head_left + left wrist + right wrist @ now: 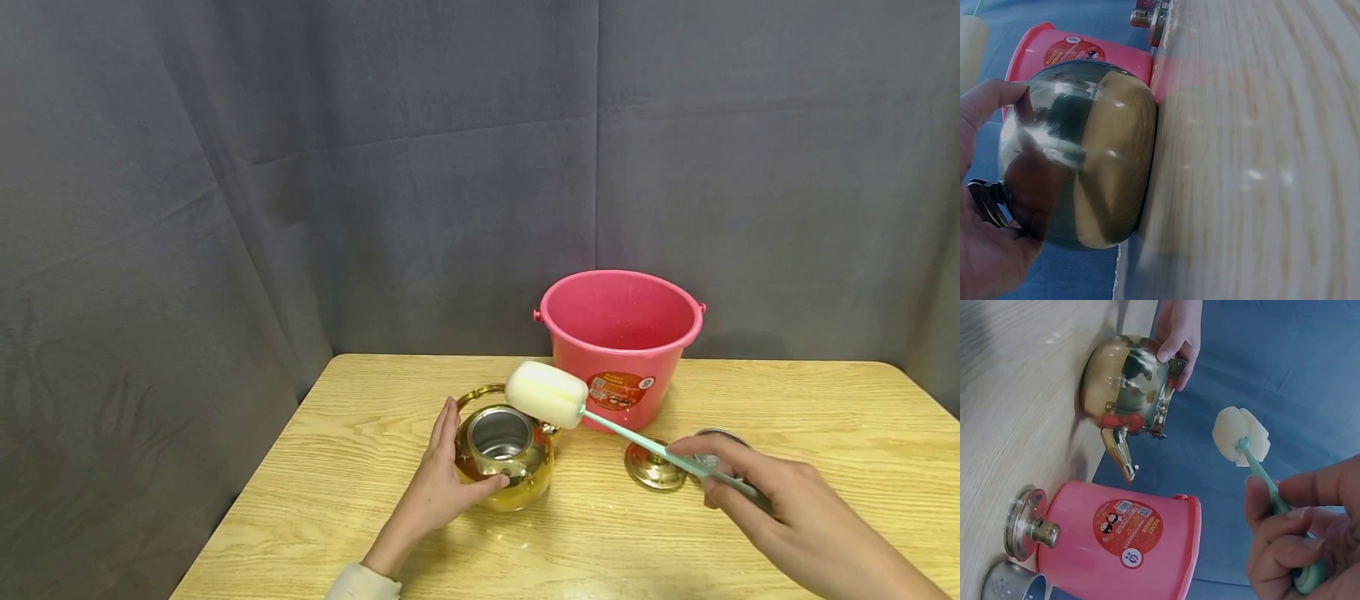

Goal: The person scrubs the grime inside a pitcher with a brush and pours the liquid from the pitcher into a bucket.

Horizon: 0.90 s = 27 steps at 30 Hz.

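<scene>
A shiny gold kettle (525, 487) stands on the table with its top opening uncovered, showing a steel inside. My left hand (442, 479) holds it by the left side, thumb at the front and fingers around the back near its handle (480, 392). In the right wrist view its spout (1119, 453) points toward the bucket. My right hand (795, 500) grips the green handle of a sponge brush (547, 393). The brush's cream sponge head is in the air above and to the right of the kettle's opening, apart from the kettle in the right wrist view.
A pink bucket (622, 367) with a red label stands behind the kettle, to its right. On the table before it lie a gold lid (652, 468) and a small perforated metal strainer (1010, 584), partly hidden by my right hand in the head view. Grey cloth (450, 208) hangs behind the table.
</scene>
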Each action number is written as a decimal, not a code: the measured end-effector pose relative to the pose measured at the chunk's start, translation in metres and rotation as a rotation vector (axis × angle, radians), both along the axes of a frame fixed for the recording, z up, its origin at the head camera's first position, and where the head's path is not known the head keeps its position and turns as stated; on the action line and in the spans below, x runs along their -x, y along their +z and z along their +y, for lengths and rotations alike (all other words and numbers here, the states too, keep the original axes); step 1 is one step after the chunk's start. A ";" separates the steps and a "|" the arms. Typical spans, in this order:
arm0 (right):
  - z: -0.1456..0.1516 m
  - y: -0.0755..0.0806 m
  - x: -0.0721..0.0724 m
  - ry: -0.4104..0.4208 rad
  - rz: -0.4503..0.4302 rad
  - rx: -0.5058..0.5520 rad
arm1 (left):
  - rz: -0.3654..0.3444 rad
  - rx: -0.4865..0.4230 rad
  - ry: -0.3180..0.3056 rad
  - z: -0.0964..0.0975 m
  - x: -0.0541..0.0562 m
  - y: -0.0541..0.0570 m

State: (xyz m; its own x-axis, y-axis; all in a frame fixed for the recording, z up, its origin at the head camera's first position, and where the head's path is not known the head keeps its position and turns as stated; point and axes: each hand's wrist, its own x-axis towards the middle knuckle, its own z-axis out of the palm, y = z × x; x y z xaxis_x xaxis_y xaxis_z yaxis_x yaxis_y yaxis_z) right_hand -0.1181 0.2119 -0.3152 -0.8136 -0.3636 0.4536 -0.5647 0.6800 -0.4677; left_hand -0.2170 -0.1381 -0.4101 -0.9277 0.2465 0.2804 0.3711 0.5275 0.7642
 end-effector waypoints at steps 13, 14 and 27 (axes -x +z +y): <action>-0.005 -0.002 0.005 0.015 -0.034 -0.010 | -0.010 -0.018 -0.015 0.001 0.001 -0.001; -0.006 -0.002 0.005 0.020 -0.029 -0.009 | -0.010 -0.018 -0.015 0.001 0.001 -0.001; -0.008 -0.001 0.013 0.039 -0.043 -0.019 | 0.004 -0.003 -0.003 0.000 0.000 0.000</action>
